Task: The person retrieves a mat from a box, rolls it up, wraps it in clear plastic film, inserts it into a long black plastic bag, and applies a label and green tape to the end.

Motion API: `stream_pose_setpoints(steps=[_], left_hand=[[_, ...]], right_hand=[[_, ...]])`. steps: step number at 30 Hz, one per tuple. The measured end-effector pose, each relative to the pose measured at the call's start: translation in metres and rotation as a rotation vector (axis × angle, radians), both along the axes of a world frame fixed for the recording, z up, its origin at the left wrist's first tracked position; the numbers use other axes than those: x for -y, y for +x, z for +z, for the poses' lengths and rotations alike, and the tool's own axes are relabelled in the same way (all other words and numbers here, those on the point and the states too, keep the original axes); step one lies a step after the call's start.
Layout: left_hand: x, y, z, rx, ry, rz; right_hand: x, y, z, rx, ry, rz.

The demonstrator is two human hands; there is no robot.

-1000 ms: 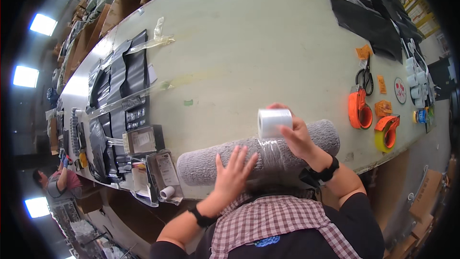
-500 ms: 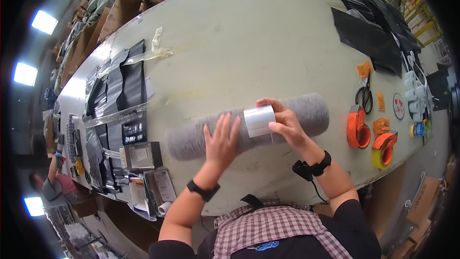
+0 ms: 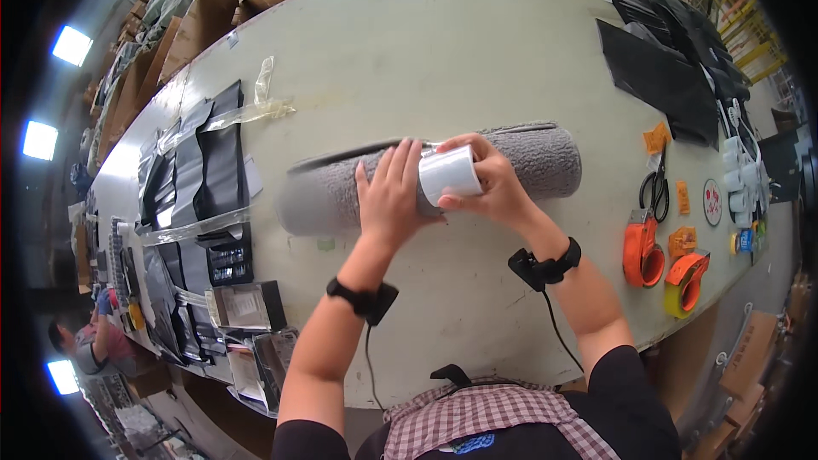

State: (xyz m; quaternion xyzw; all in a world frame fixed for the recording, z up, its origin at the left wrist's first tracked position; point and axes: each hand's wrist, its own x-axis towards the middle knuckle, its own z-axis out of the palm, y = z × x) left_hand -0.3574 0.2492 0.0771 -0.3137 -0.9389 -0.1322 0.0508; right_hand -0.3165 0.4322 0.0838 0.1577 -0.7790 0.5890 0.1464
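Observation:
A rolled-up grey fluffy mat (image 3: 541,166) lies across the table in front of me, its loose edge running along the top. My left hand (image 3: 388,198) rests on the mat left of its middle, fingers stretched out over the pile. Between thumb and fingers, my right hand (image 3: 496,181) grips a roll of clear film (image 3: 449,176) by its right end. The film roll is held against the mat's middle, close beside my left hand. Part of the mat is hidden under both hands and the roll.
Black plastic bags lie at left (image 3: 226,153) and far right (image 3: 656,72). Scissors (image 3: 654,192), two orange tape dispensers (image 3: 641,257) and small orange packets sit on the right. Open boxes (image 3: 247,305) stand at the lower left. Another person (image 3: 98,336) works at far left.
The mat has rolled away from me, bringing its loose edge into view on top. Both hands and the film roll have moved away with it.

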Motion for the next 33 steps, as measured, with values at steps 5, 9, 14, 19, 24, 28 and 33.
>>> stream_pose_setpoints(steps=[5,9,14,19,24,28,33], left_hand=[[-0.017,-0.018,0.004,-0.029,-0.098,-0.073],[-0.025,-0.013,0.002,-0.031,-0.179,-0.047],[-0.021,0.003,0.010,-0.044,-0.095,-0.010],[-0.033,-0.007,0.022,0.024,-0.204,-0.051],[-0.002,0.023,-0.007,-0.353,-0.030,-0.241],[-0.011,0.076,-0.003,-0.291,-0.097,-0.327],[-0.022,0.157,0.003,-0.232,-0.085,-0.406]], right_hand=[[0.000,-0.003,-0.011,0.056,-0.097,-0.159],[0.002,0.007,-0.002,0.261,-0.139,-0.231],[0.014,0.085,-0.010,0.681,-0.643,0.157],[-0.026,0.238,-0.013,0.961,-0.415,0.153],[-0.207,0.280,0.013,0.397,0.063,-1.075],[-0.308,0.266,-0.013,0.349,0.778,-1.295],[-0.304,0.260,-0.041,0.839,0.944,-1.198]])
